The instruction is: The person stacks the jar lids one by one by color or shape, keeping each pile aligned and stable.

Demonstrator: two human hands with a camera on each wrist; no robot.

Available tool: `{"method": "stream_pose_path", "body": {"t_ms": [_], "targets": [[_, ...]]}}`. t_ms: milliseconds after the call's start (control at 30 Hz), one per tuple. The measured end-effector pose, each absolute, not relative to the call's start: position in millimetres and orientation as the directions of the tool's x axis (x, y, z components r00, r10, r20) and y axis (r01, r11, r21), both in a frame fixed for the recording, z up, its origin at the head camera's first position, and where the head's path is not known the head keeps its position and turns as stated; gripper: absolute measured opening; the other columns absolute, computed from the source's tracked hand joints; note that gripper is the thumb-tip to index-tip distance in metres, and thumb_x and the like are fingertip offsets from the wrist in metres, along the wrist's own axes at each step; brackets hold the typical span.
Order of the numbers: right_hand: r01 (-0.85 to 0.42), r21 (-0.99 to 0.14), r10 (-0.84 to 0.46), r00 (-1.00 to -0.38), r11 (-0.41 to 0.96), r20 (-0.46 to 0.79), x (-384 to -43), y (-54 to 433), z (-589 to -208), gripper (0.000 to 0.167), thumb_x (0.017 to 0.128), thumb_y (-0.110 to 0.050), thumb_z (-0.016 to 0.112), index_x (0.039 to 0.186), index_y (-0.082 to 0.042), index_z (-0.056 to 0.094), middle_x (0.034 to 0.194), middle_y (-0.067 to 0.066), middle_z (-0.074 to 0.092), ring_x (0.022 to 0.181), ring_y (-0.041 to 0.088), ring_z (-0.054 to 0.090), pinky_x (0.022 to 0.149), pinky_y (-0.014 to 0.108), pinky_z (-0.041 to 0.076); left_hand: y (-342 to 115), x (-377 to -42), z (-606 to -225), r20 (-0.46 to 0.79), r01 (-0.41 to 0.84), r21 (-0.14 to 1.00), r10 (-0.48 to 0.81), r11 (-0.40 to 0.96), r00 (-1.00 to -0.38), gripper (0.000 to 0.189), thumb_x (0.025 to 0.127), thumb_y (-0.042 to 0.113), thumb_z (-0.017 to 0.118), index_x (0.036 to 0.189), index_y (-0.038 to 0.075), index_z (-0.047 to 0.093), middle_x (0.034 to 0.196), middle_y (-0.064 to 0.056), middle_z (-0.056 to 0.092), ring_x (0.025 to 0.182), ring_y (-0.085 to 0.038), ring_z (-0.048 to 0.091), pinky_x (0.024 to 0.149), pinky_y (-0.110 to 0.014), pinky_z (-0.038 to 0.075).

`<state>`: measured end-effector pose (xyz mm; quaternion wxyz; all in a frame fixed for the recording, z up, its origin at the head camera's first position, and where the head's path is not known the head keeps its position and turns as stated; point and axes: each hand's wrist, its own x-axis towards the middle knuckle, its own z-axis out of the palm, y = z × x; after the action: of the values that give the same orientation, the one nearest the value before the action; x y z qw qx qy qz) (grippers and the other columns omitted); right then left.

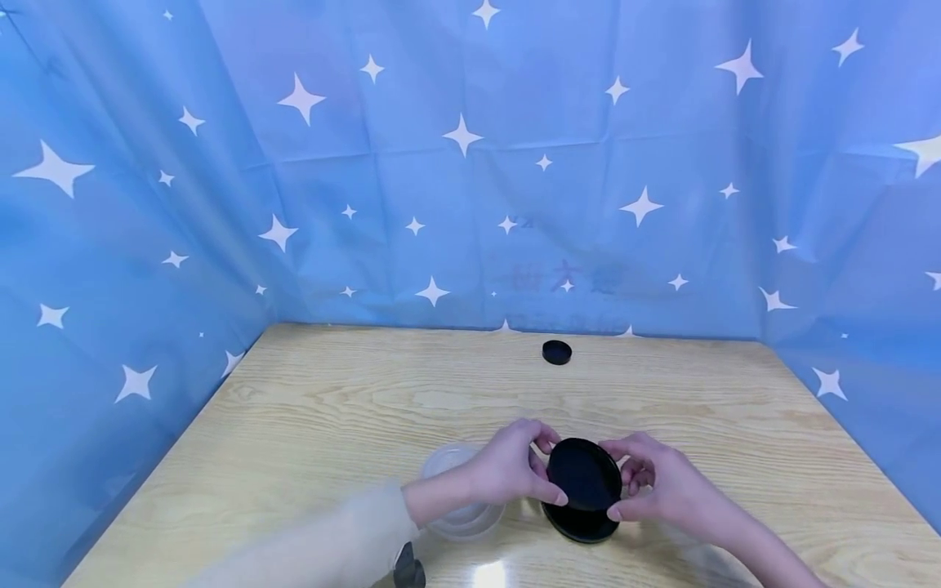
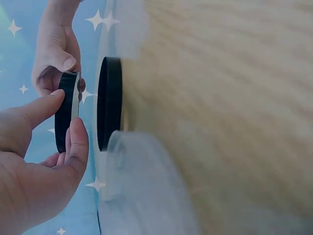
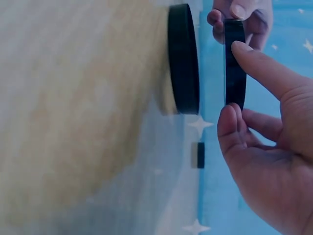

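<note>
Both of my hands hold a round black lid just above the table. My left hand grips its left edge between thumb and fingers. On the opposite edge, my right hand pinches it the same way. Below it a larger black lid lies on the table, with a gap between the two in the left wrist view, where the held lid stands apart from the larger lid. A clear round plastic container sits under my left forearm, which hides part of it.
A small black lid lies near the back edge of the wooden table. Blue curtains with white stars rise behind and along both sides. A dark object is at my left wrist.
</note>
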<state>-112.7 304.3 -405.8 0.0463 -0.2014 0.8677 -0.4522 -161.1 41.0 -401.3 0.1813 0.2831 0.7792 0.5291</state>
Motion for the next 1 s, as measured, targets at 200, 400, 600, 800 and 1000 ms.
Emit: {"method": "stream_pose_path", "body": {"t_ms": [200, 400, 600, 800, 1000], "targets": [[-0.336, -0.790, -0.417, -0.902, 0.513, 0.112, -108, 301, -417, 0.074, 0.073, -0.016, 0.093, 0.134, 0.009, 0.058, 0.106, 0.008, 0.056, 0.079, 0.009, 0.057, 0.063, 0.026, 0.052, 38, -154, -409, -0.012, 0.220, 0.934, 0.637, 0.283, -0.770, 0.058, 0.071, -0.007, 0.088, 0.122, -0.002, 0.061, 0.103, 0.001, 0.053, 0.069, -0.004, 0.065, 0.062, -0.018, 0.054], [-0.324, -0.770, -0.423, -0.903, 0.550, 0.078, -106, 299, -421, 0.074, 0.072, -0.016, 0.093, 0.134, 0.008, 0.059, 0.105, 0.006, 0.056, 0.080, 0.007, 0.055, 0.062, 0.026, 0.052, 39, -152, -414, -0.008, 0.266, 0.908, 0.648, 0.324, -0.762, 0.057, 0.069, -0.009, 0.089, 0.119, -0.004, 0.062, 0.102, 0.000, 0.054, 0.068, -0.001, 0.064, 0.064, -0.018, 0.055], [-0.318, -0.756, -0.429, -0.902, 0.572, 0.055, -107, 296, -423, 0.077, 0.069, -0.016, 0.095, 0.133, 0.009, 0.060, 0.098, 0.003, 0.053, 0.077, 0.005, 0.052, 0.061, 0.025, 0.053, 41, -153, -415, 0.008, 0.371, 0.822, 0.643, 0.432, -0.765, 0.059, 0.065, 0.000, 0.093, 0.118, -0.001, 0.066, 0.099, 0.004, 0.055, 0.079, 0.001, 0.055, 0.083, -0.017, 0.048], [-0.301, -0.760, -0.432, -0.901, 0.576, 0.030, -108, 296, -422, 0.079, 0.070, -0.018, 0.094, 0.135, 0.007, 0.059, 0.101, 0.005, 0.052, 0.078, 0.006, 0.051, 0.063, 0.025, 0.053, 42, -155, -414, 0.003, 0.410, 0.770, 0.640, 0.489, -0.768, 0.058, 0.065, 0.006, 0.095, 0.117, 0.004, 0.068, 0.096, 0.007, 0.054, 0.090, -0.003, 0.049, 0.086, -0.019, 0.046], [-0.328, -0.750, -0.427, -0.902, 0.575, 0.068, -116, 300, -408, 0.084, 0.072, -0.023, 0.093, 0.142, 0.004, 0.054, 0.112, 0.011, 0.054, 0.081, 0.010, 0.055, 0.065, 0.026, 0.052, 38, -164, -405, -0.002, 0.361, 0.826, 0.643, 0.433, -0.766, 0.062, 0.068, 0.005, 0.093, 0.123, 0.002, 0.066, 0.104, 0.001, 0.059, 0.084, -0.003, 0.056, 0.077, -0.020, 0.051]]}}
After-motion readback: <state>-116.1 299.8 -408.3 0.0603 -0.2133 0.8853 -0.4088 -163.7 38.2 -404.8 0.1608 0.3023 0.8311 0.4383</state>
